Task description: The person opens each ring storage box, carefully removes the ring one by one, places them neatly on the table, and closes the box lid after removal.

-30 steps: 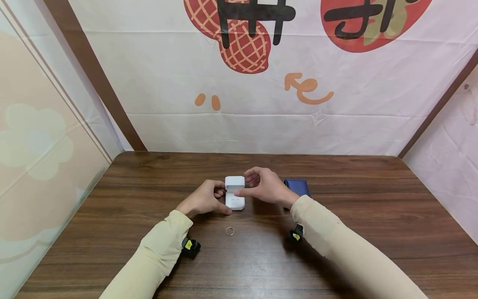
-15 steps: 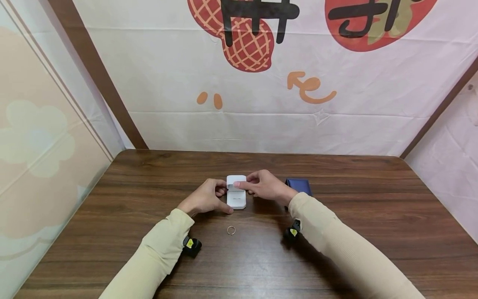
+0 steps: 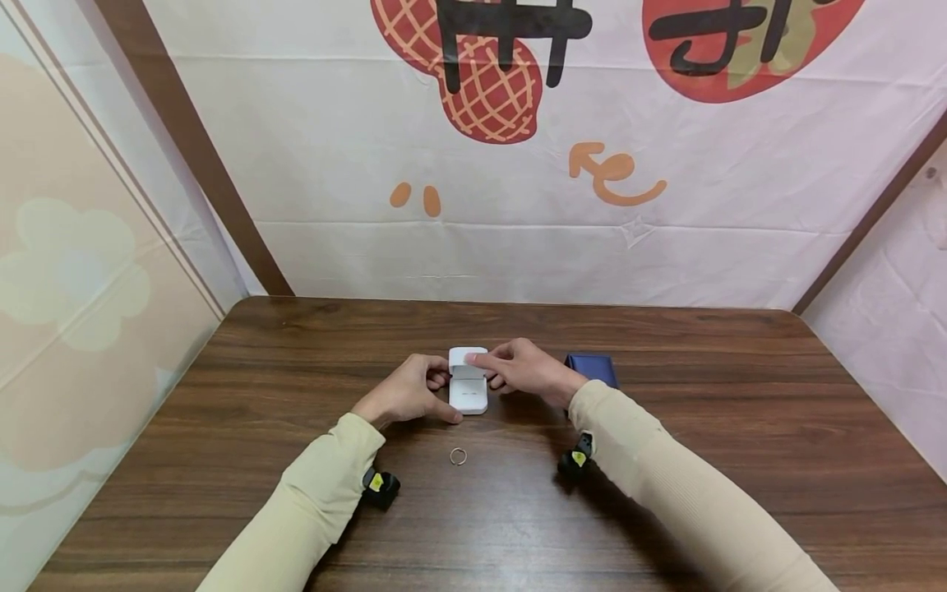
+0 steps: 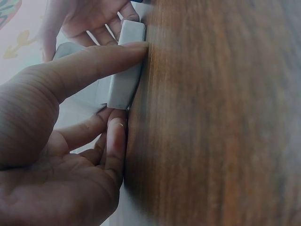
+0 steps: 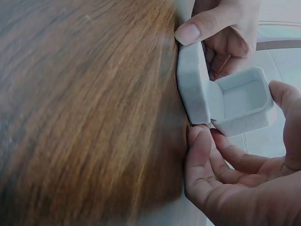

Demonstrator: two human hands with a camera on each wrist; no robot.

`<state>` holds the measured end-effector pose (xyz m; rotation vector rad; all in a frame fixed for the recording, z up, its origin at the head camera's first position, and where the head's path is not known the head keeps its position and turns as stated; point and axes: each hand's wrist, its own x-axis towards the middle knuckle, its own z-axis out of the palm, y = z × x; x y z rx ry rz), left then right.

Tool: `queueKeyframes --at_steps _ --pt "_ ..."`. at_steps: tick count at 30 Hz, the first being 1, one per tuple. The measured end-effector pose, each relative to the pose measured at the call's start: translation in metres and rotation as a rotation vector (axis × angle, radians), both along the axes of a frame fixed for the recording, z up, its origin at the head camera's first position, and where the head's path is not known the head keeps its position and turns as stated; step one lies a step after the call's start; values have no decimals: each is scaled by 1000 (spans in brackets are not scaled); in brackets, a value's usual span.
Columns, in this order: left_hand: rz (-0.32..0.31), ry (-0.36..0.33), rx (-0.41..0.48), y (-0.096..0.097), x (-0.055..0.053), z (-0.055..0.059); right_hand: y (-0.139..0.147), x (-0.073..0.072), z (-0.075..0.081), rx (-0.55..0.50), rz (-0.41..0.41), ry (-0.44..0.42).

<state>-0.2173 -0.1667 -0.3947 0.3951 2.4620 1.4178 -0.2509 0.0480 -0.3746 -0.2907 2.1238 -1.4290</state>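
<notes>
A white ring box stands on the wooden table with its lid raised on the hinge. My left hand grips the base from the left, thumb at the front edge and fingers at the side and back. On the other side, my right hand holds the lid, its thumb on the lid's front edge and fingers by the right side and hinge. A slit shows in the box's white insert. A thin gold-coloured ring lies on the table in front of the box.
A dark blue, flat leather-like item lies behind my right wrist, partly hidden by it. The wooden table ends at a printed fabric wall at the back. Another fabric panel stands along the left.
My right thumb has moved up from the box's opening onto the lid's front edge, and the right fingers have closed in on the box's side. My left hand keeps its hold; the ring lies still.
</notes>
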Motion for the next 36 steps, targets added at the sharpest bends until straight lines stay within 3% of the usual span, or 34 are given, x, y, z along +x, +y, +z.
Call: queueKeyframes --at_steps 9,24,31,36 --pt "-9 22 -4 -2 0 0 -1 2 -3 8 -23 43" --pt "-9 44 -26 0 2 -1 4 12 -7 25 36 286" --pt "-6 45 -33 0 1 -2 6 15 -8 74 89 433" --pt "-5 42 -46 0 2 -1 5 16 -9 117 98 494"
